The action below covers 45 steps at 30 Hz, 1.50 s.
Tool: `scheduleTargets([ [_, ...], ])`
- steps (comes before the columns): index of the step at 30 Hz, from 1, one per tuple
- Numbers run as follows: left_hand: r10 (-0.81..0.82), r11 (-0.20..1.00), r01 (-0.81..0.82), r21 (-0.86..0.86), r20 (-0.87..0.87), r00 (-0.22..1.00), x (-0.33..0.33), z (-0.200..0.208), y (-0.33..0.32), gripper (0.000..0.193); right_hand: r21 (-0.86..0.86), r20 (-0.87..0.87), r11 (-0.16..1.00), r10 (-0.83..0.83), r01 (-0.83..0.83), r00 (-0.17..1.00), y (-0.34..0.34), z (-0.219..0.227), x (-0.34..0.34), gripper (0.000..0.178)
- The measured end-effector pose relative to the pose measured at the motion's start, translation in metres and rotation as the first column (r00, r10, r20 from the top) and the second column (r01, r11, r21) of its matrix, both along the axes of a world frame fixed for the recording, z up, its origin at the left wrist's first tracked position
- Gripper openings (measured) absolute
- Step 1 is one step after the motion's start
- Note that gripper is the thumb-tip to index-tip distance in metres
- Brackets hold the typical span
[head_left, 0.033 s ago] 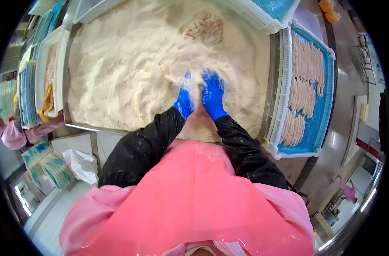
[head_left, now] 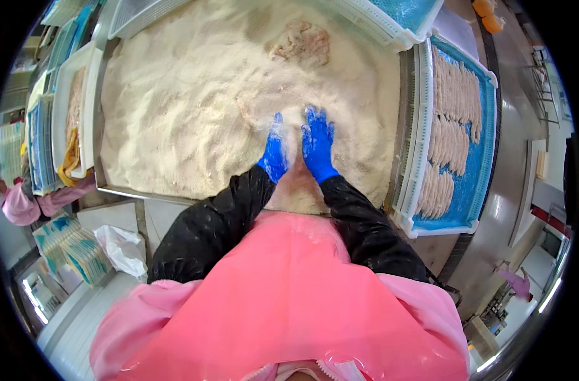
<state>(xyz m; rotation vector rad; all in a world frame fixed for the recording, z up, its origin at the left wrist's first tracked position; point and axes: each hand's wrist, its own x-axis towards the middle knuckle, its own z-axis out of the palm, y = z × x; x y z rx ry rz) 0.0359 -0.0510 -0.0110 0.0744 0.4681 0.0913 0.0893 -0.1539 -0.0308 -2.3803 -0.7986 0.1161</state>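
Note:
Both of my hands wear blue gloves dusted with pale powder. They rest on a bed of cream-coloured, flour-like crumbs (head_left: 175, 114) filling a wide metal-edged tray. My left hand (head_left: 274, 151) lies near the middle, its fingers stretched out and partly covered by crumbs. Beside it, a narrow gap away, my right hand (head_left: 317, 143) is spread palm down with its fingers apart. Between the wrists and the tray's near edge the crumbs look pinkish. Farther off, a lumpy pink mound of raw-looking meat (head_left: 305, 44) sits in the crumbs. Neither hand grips anything that I can see.
On the right, a white crate lined in blue (head_left: 470, 184) holds rows of coated strips (head_left: 448, 141). More crates stand at the far edge. At left is a white bin (head_left: 94, 82) with a yellow-brown item (head_left: 70, 155). A person in pink (head_left: 19, 204) is beyond it.
Both hands have shifted very slightly toward me over the crumbs. The fingers of my right hand look less blurred and more clearly spread.

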Motion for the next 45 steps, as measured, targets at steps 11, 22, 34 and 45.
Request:
scheduleTargets([
  [11, -0.147, 0.974, 0.155, -0.163, 0.055, 0.988, -0.020, 0.018, -0.011, 0.062, 0.208, -0.052, 0.970, -0.116, 0.124, 0.992, -0.024, 0.015, -0.005, 0.041],
  [22, -0.302, 0.845, 0.380, 0.376, -0.252, 0.919, -0.035, -0.014, -0.005, 0.052, 0.386, -0.906, 0.621, 0.396, 0.682, 0.152, -0.117, 0.119, 0.016, 0.033],
  [34, -0.218, 0.719, 0.497, 0.486, -0.521, 0.825, -0.022, -0.004, -0.011, 0.051, 0.117, 0.088, 0.905, -0.421, 0.410, 0.903, -0.407, 0.154, 0.233, 0.029],
  [45, -0.149, 0.698, 0.505, 0.508, -0.586, 0.796, -0.020, 0.000, -0.016, 0.051, -0.026, 0.061, 0.966, -0.256, 0.258, 0.965, -0.427, 0.100, 0.297, 0.027],
])
